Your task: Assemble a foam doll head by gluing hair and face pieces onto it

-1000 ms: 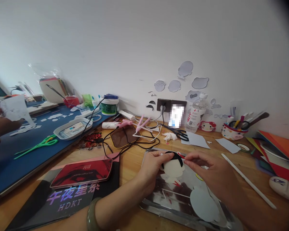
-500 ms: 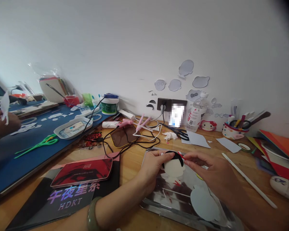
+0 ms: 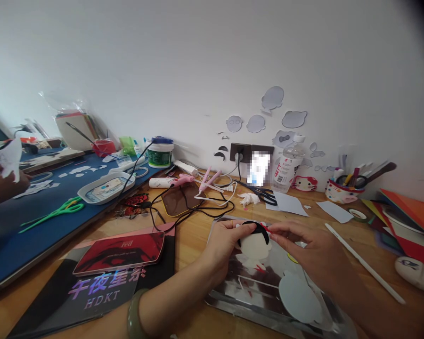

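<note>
A cream head-shaped cut-out (image 3: 255,246) with a black hair piece (image 3: 259,228) along its top is held upright above a shiny clear-covered board. My left hand (image 3: 228,242) is closed on its left edge, the thumb pressing on the black part. At the upper right of the head, my right hand (image 3: 298,245) pinches a small red piece (image 3: 267,228) against the hair's edge; the fingertips partly cover it. Below, on the board (image 3: 247,299), lie a pale blue-grey head-shaped cut-out (image 3: 299,295) and a small red piece (image 3: 259,268). A yellow bit (image 3: 292,258) shows beside my right hand.
Pink glue guns (image 3: 208,181) and tangled cords lie behind the board. Black scissors (image 3: 265,194), a bottle (image 3: 286,167) and a pen holder (image 3: 344,188) stand farther back. A white stick (image 3: 365,263) lies right. At far left, another person's hand (image 3: 3,186) holds white paper.
My hands keep nearly the same hold on the head cut-out and the red piece. At far left, the other person's white paper has turned and shows broader.
</note>
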`<state>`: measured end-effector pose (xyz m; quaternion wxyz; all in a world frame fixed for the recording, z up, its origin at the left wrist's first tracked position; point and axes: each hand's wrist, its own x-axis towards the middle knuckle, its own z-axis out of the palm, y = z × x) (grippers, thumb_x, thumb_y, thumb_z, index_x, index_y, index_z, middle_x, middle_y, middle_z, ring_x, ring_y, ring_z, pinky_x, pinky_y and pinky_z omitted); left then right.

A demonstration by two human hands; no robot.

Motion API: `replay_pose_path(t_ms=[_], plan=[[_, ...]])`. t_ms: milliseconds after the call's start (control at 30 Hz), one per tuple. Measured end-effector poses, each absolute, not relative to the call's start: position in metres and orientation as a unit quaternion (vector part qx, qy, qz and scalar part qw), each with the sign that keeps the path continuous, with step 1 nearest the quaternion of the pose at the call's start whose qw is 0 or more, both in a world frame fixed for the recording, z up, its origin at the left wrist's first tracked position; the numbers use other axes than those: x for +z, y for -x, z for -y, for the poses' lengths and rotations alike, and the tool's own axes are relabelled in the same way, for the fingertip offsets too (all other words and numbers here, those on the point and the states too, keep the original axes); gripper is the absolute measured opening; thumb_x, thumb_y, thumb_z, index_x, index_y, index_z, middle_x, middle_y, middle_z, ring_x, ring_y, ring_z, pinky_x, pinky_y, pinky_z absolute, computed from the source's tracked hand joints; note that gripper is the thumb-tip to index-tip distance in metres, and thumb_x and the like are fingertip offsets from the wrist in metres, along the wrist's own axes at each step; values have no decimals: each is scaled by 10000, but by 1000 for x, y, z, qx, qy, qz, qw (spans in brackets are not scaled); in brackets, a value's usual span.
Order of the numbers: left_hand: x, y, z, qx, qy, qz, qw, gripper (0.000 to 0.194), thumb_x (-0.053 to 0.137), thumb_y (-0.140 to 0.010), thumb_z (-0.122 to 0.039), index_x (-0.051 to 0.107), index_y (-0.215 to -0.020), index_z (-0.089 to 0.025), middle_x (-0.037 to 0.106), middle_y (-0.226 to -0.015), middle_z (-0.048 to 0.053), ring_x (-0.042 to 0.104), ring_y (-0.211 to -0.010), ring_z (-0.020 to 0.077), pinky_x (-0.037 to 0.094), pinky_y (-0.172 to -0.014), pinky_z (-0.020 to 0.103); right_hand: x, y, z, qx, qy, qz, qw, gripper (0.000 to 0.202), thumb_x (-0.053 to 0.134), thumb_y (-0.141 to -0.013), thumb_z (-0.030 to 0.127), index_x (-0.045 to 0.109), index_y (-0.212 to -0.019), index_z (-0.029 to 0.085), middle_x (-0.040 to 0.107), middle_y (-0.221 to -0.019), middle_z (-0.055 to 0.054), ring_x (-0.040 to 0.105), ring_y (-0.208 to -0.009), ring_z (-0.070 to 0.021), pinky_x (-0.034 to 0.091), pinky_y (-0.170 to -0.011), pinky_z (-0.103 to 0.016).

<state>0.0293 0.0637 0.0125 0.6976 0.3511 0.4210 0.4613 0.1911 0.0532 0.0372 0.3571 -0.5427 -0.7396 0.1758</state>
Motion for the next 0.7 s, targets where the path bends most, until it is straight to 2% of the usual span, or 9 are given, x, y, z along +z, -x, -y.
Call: replay_pose_path(t_ms=[200,500,600,700], plan=[[12,-29,-62,462,-350,-424,696,285,680,-564,-373,610,-672,-119,542,-584,7,457,-473,75,312,-448,194,36,-190,-55,193,561,722,356,185,554,-714,323,621,-865,240,666,-736,-5,612,-651,-164,495,-585,-292],[12,-30,-64,465,-345,-420,699,267,677,-577,-349,610,-683,-113,534,-585,10,447,-464,70,310,-443,197,37,-190,-54,184,555,716,381,177,559,-707,312,612,-853,227,671,-737,-5,618,-636,-154,513,-580,-281],[11,-30,-64,466,-342,-417,702,256,679,-580,-344,599,-664,-115,521,-573,3,439,-456,64,311,-441,196,37,-189,-51,100,561,725,386,134,541,-733,293,603,-833,229,666,-732,3,605,-588,-148,492,-511,-266],[11,-30,-64,466,-336,-414,706,249,683,-577,-337,594,-653,-117,517,-570,-2,434,-450,60,307,-439,193,33,-190,-48,-47,502,772,388,115,499,-777,218,592,-843,207,654,-809,-23,604,-732,-167,490,-666,-303]])
